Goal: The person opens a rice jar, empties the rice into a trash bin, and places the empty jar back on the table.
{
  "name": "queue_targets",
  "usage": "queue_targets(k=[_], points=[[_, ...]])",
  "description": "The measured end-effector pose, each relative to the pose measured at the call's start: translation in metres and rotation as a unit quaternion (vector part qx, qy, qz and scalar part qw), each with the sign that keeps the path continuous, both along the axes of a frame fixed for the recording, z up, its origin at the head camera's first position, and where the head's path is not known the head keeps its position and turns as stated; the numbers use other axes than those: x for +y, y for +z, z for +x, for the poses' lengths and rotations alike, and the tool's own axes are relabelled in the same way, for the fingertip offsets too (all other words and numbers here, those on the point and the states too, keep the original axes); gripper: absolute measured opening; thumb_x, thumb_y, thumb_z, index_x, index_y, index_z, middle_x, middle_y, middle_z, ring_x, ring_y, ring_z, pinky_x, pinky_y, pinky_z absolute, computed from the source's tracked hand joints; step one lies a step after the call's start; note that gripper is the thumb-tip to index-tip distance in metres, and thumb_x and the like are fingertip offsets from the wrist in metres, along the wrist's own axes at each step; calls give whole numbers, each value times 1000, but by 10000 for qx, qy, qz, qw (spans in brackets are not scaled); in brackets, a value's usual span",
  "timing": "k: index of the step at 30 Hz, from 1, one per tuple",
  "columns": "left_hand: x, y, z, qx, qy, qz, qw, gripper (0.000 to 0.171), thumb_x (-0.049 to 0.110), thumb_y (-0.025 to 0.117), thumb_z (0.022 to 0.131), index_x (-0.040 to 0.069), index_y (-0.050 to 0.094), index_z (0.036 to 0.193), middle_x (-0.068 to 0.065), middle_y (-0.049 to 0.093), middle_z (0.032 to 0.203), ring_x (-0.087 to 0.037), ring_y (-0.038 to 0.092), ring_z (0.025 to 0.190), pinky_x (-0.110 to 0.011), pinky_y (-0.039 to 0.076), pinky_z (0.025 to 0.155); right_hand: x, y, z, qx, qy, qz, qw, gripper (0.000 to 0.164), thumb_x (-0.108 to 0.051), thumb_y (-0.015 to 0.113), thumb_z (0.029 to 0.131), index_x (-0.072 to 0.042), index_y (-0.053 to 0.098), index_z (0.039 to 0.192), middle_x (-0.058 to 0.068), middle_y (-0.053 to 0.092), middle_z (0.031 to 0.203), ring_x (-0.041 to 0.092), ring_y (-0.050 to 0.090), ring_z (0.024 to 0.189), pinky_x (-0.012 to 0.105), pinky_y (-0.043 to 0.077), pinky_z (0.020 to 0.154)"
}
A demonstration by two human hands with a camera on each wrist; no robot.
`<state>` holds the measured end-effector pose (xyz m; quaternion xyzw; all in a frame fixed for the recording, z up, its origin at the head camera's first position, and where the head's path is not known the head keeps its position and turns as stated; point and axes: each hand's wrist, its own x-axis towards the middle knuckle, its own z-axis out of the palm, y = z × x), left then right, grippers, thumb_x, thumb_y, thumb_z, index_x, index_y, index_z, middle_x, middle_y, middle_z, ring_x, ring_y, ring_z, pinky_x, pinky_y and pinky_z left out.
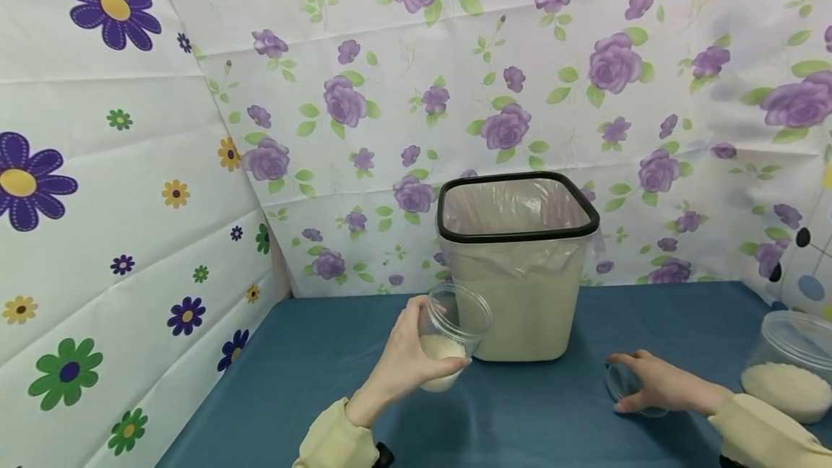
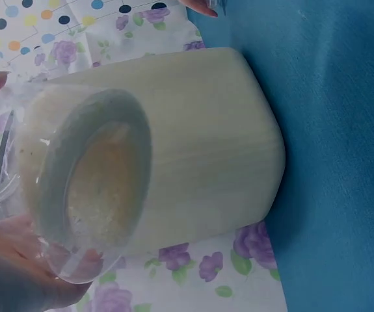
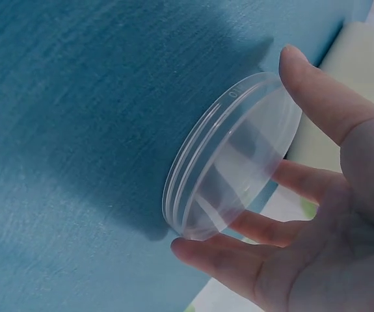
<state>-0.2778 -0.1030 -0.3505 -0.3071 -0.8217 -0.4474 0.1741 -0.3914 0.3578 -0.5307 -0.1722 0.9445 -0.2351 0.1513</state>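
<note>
My left hand (image 1: 411, 352) grips a clear plastic jar (image 1: 458, 316) above the table, in front of the bin. The jar is tilted, its open mouth up and to the right, with white grains (image 1: 440, 356) in its lower part. In the left wrist view the jar's round base (image 2: 102, 182) faces the camera. Over on the right, my right hand (image 1: 663, 381) holds a clear round lid (image 3: 235, 162) by its edge, thumb on one side and fingers on the other. The lid is close over the blue cloth.
A beige bin (image 1: 520, 302) with a black rim and a clear liner stands at the back middle. Another clear jar (image 1: 789, 360) holding white grains is at the right edge. The blue tablecloth (image 1: 286, 381) meets flowered cloth walls (image 1: 364, 237) behind and at the left.
</note>
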Motion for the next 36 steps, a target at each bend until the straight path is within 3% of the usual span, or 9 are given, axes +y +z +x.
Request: queue_targets(k=[5,11,13,15,22,26,29,31,36], points=[[-1,3,-1,182,60,375,9991,70,32,80,67,10,38,119,-4,45,116,-18,40,110,-45,32,89,-7,12,12,35,38,2,10000,89,-57,72,62,-9,45,131,24,40,120,38,48,101,49,42,68],[-2,4,-3,114,93,682,9976,72,27,81,68,11,35,121,-4,44,119,-18,39,113,-45,32,90,-42,71,55,182,284,13,9994,82,-46,73,69,4,44,128,32,41,115,45,47,99,54,41,70],[-3,4,-3,163,125,732,9971,71,27,80,68,11,35,121,-4,44,119,-19,40,111,-45,32,89,-47,78,60,174,283,-40,9994,82,-44,73,69,7,44,126,34,41,115,48,45,100,57,39,71],[-3,4,-3,267,227,772,9964,71,28,80,68,11,36,120,-4,45,119,-19,40,107,-45,33,86,-44,72,55,142,203,39,9997,85,-49,72,68,5,44,128,33,39,120,48,43,104,58,37,74],[-5,6,-5,476,413,985,9931,68,26,80,68,9,38,118,-3,45,118,-18,40,108,-45,34,85,-7,6,5,-32,-25,104,9999,93,-57,73,60,-5,44,131,28,37,128,47,38,111,58,36,75],[-6,10,-2,467,505,1114,9914,67,20,80,69,5,38,119,-7,47,118,-22,42,107,-48,35,85,-2,0,0,-58,28,43,10000,94,-58,73,59,-8,43,132,28,33,131,47,36,113,59,35,76],[-5,19,9,506,560,1262,9891,64,12,78,70,0,38,118,-12,48,118,-27,43,105,-51,35,84,-12,21,14,79,184,104,9997,91,-59,69,64,-6,41,134,31,31,131,49,34,114,60,35,76],[-3,26,16,503,592,1374,9875,62,8,77,70,-3,38,116,-14,48,118,-30,43,104,-53,35,84,-24,46,29,215,263,74,9994,88,-56,67,69,-1,40,133,36,29,129,52,34,112,60,35,75],[-3,34,22,528,757,1501,9844,59,5,76,70,-4,38,115,-15,49,116,-33,44,106,-51,36,84,-55,111,64,467,-93,-41,9989,81,-47,65,77,10,38,129,41,30,123,54,37,106,57,38,73]])
